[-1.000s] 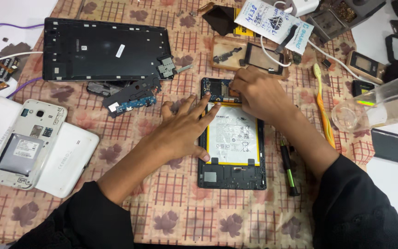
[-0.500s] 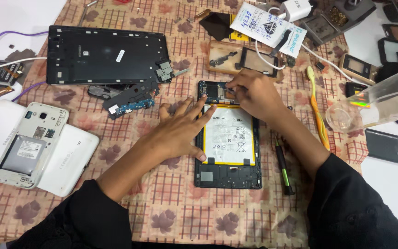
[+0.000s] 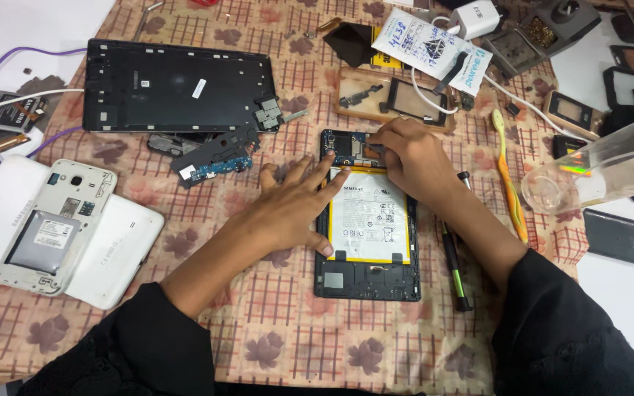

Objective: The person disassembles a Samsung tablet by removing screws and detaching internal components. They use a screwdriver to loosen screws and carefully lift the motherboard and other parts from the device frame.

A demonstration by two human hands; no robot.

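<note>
I am seeing the bench [image 3: 273, 345], covered in a checked flowered cloth, carrying an opened tablet [image 3: 367, 271] at centre, back off, its white battery [image 3: 370, 218] facing up. A black back cover [image 3: 177, 84] is lying well apart, upper left. The left hand [image 3: 288, 209] is pressing flat, fingers spread, on the tablet's left edge and the battery's corner. The right hand [image 3: 409, 158] is curling over the tablet's top end, fingertips pinching at the circuit board [image 3: 346, 149]; what they grip I cannot tell. A screwdriver [image 3: 455, 264] is lying just beside the right forearm.
</note>
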